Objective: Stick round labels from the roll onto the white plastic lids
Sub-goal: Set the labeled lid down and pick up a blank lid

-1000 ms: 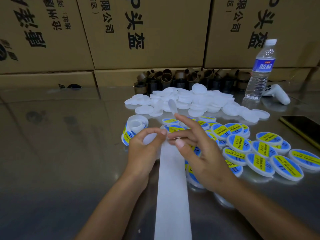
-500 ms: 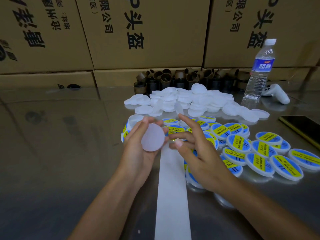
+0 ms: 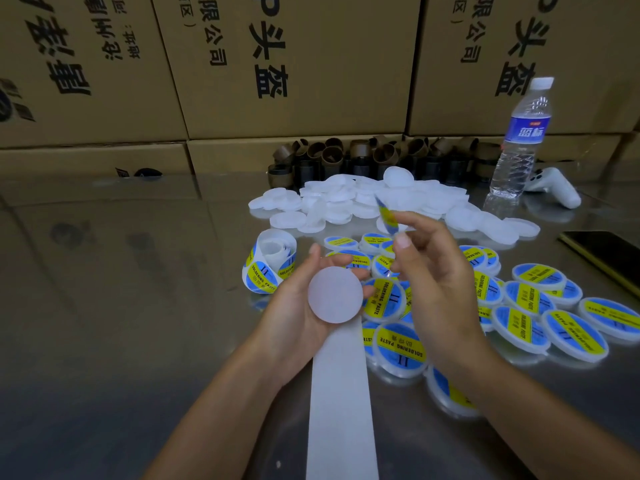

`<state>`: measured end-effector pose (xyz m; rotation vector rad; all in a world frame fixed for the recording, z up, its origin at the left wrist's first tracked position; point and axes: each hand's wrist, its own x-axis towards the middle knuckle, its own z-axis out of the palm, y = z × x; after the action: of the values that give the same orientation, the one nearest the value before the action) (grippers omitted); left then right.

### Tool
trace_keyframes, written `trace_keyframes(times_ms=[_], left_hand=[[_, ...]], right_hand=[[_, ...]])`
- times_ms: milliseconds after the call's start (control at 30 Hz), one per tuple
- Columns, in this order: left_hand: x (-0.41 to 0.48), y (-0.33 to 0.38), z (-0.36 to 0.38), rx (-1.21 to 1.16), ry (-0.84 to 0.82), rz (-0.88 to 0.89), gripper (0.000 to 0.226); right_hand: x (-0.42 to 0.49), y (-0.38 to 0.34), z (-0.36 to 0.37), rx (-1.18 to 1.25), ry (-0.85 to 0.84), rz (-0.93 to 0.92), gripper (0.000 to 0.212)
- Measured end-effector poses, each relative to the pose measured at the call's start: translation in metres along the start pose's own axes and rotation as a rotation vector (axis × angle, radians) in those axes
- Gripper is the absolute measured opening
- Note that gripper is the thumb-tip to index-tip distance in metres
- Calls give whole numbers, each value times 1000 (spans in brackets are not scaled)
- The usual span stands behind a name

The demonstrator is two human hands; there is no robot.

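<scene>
Right hand lifted with label, lid cupped in left hand

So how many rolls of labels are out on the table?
1. The label roll lies on the table just beyond the left hand, left of the labelled lids. Another could be hidden among the lids.

The label in the right hand is blurred; the backing strip leaves the bottom edge.
</scene>
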<state>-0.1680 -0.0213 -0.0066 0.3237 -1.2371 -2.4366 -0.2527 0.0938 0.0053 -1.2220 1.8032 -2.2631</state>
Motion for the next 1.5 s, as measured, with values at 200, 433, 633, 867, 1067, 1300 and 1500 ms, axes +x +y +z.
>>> trace_keyframes(times_ms=[200, 433, 633, 867, 1067, 1300, 1500], left_hand=[[-2, 0, 3, -29, -41, 5, 54], [-4, 1, 9, -127, -152, -5, 56], [-2, 3, 6, -138, -54, 0, 48], [-3, 4, 7, -144, -7, 0, 49], [-5, 4, 9, -154, -14, -1, 50], [-4, 3, 9, -148, -15, -4, 50], [-4, 2, 9, -138, -17, -14, 39]], right_hand=[[-2, -9, 2, 263, -122, 195, 8], [-3, -4, 6, 225, -172, 306, 7], [-4, -1, 8, 139, -145, 332, 10], [-4, 3, 8, 136, -148, 347, 11], [-4, 3, 8, 115, -134, 354, 12], [-5, 2, 8, 80, -115, 367, 14], [-5, 4, 9, 43, -116, 376, 13]])
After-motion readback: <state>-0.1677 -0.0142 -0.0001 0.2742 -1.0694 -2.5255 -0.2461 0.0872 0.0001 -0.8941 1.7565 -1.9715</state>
